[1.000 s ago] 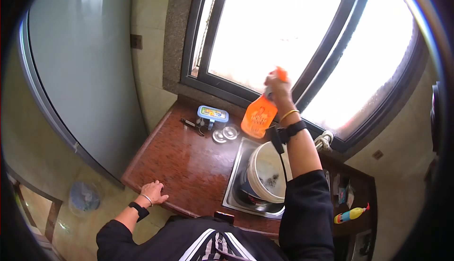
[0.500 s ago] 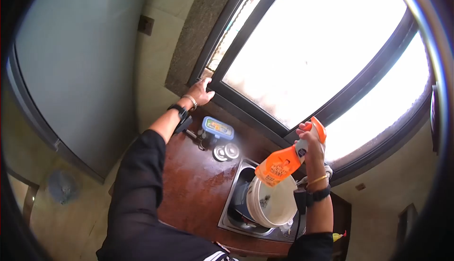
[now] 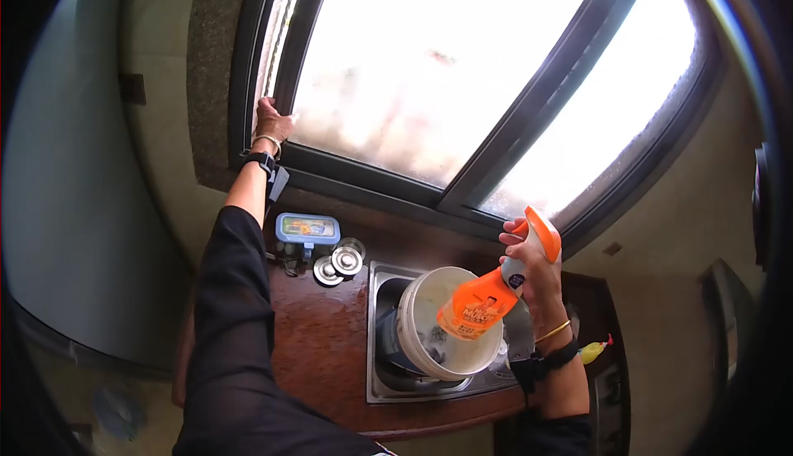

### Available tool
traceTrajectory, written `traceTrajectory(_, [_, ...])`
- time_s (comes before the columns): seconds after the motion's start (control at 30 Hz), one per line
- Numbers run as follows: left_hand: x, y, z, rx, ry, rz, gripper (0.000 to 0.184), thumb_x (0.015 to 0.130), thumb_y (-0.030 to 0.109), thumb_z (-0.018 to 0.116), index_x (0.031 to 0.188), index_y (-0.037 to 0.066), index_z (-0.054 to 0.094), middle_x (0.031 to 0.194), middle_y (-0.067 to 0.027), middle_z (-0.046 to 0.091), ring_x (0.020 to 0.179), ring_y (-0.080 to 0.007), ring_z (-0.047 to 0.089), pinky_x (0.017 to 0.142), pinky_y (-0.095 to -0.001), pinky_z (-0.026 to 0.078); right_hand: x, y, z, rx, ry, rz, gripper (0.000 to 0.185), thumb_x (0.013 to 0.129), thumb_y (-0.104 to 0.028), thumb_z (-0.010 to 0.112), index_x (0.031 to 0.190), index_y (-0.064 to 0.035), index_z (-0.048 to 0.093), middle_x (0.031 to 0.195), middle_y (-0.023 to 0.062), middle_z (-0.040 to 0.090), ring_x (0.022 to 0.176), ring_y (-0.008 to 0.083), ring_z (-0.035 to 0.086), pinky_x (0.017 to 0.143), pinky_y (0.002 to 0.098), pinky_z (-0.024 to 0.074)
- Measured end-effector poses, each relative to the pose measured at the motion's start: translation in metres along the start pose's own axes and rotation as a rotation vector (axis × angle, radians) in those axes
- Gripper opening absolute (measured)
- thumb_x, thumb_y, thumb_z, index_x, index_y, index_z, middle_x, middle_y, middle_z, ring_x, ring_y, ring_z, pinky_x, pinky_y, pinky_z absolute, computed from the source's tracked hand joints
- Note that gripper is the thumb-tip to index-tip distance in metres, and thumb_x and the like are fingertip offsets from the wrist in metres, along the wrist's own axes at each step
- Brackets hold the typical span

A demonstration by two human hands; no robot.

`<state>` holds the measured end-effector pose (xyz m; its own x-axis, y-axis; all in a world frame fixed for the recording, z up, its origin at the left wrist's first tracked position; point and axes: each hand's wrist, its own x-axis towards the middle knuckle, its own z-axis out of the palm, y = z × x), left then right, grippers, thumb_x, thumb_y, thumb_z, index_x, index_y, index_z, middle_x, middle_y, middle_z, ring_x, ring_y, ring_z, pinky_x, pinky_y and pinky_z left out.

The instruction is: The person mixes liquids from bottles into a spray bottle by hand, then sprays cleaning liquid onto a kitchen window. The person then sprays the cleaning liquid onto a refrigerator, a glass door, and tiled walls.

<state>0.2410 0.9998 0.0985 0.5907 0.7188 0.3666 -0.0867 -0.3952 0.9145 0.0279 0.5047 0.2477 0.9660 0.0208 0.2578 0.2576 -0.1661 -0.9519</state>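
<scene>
My left hand [image 3: 275,122] is closed around the lower part of the dark window sash frame [image 3: 299,53], at the left side of the window. An orange spray bottle [image 3: 472,307] is in my right hand [image 3: 538,273], its trigger head near my fingers. It is tilted, with its base toward the lower left, above a white bucket [image 3: 410,336]. The bucket stands in a steel sink [image 3: 372,365] and has some liquid and dark bits inside. Before me the large window pane [image 3: 413,68] is bright and hazy, with smudges along its lower part.
A blue-lidded container [image 3: 307,229] and several round metal sink strainers [image 3: 345,261] lie on the brown counter [image 3: 314,344] left of the sink. A yellow bottle [image 3: 593,351] with a red tip is at the right. A grey panel [image 3: 58,208] stands at the far left.
My view has turned, so the window and counter sit further left. My left hand's fingers have closed more around the sash frame. The spray bottle stays in my right hand, slightly lower in view.
</scene>
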Motion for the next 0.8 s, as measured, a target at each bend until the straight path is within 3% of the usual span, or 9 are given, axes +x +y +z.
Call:
traceTrajectory(0.13, [-0.01,-0.005,0.018,0.117,-0.064,0.052,0.076,0.071,0.025,0.078,0.13,0.002,0.034,0.131,-0.0209,0.043,0.12,-0.0342,0.05,0.101,-0.0387,0.043,0.001,0.022,-0.009,0.056,-0.003,0.027,0.06,0.066,0.0,0.06,0.126,-0.0041,0.052,0.11,0.0125,0.061,0.1,0.023,0.062,0.073,0.0339,0.0548])
traceTrajectory(0.23, [-0.027,0.011,0.029,0.211,-0.152,0.123,0.076,0.076,0.026,0.076,0.13,0.0,0.029,0.128,-0.0247,0.044,0.123,-0.037,0.048,0.102,-0.039,0.042,-0.006,0.025,-0.009,0.135,0.041,0.009,0.053,0.066,0.005,0.061,0.118,-0.0021,0.055,0.109,0.0118,0.061,0.096,0.0215,0.062,0.07,0.0333,0.0545])
traceTrajectory(0.33, [-0.038,0.027,0.052,0.224,-0.182,0.091,0.071,0.079,0.029,0.075,0.126,0.0,0.031,0.124,-0.0261,0.051,0.115,-0.0392,0.055,0.098,-0.0413,0.045,-0.006,0.029,-0.014,0.128,0.043,-0.005,0.055,0.068,0.004,0.059,0.122,-0.0041,0.054,0.111,0.0122,0.061,0.099,0.0225,0.062,0.072,0.0336,0.0547])
traceTrajectory(0.43, [-0.056,0.042,0.078,0.235,-0.263,-0.018,0.064,0.083,0.022,0.071,0.125,0.003,0.028,0.124,-0.0273,0.052,0.115,-0.0405,0.057,0.098,-0.0432,0.046,-0.005,0.03,-0.015,0.106,0.035,0.019,0.054,0.069,0.003,0.059,0.122,-0.0051,0.054,0.112,0.0121,0.061,0.1,0.0228,0.061,0.072,0.0337,0.0553])
traceTrajectory(0.63, [-0.072,0.015,0.148,0.152,-0.368,0.068,0.07,0.082,0.019,0.067,0.131,0.0,0.021,0.13,-0.0328,0.046,0.118,-0.0447,0.053,0.1,-0.0455,0.044,-0.011,0.016,-0.009,0.132,0.049,0.036,0.053,0.068,0.009,0.058,0.12,-0.001,0.055,0.11,0.0121,0.062,0.098,0.0213,0.063,0.071,0.0328,0.0549])
traceTrajectory(0.8, [-0.096,0.026,0.165,0.28,-0.55,0.026,0.084,0.084,0.027,0.065,0.142,-0.001,0.011,0.118,-0.0327,0.058,0.111,-0.0433,0.059,0.097,-0.0439,0.047,-0.013,0.015,-0.009,0.071,0.093,0.066,0.049,0.069,0.008,0.059,0.117,-0.0003,0.057,0.109,0.0118,0.062,0.097,0.0204,0.064,0.071,0.0314,0.055])
